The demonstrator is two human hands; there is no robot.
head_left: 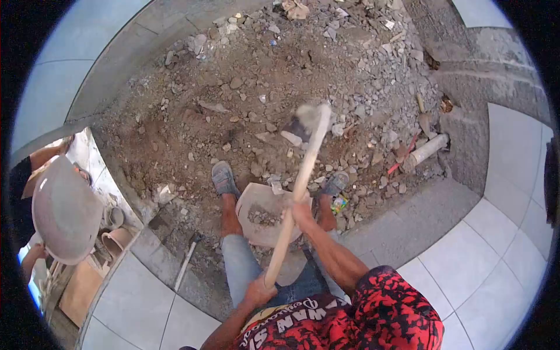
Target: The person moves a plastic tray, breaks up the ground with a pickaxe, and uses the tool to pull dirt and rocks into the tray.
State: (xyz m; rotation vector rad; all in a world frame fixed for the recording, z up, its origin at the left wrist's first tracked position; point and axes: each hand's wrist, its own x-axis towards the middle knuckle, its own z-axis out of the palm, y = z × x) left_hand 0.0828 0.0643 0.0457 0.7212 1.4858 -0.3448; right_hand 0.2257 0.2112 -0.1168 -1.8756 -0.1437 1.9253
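Both my hands grip the long wooden handle of a hoe (308, 166). My right hand (300, 216) is wrapped round the middle of the shaft, and my left hand (259, 291) closes on its lower end near my lap. The hoe's head (300, 123) is smeared by motion over the rubble ahead of me. Between my sandalled feet lies a shallow, pale basin (254, 230) with some broken rubble in it; the handle crosses over its right side.
Soil and broken rubble (245, 122) fill the sunken floor. A white pipe (429, 153) sticks out at right. A hammer-like tool (186, 262) lies at left. Another person's hand (36, 252) holds a large basin (67, 213). White tiles (449, 268) border the pit.
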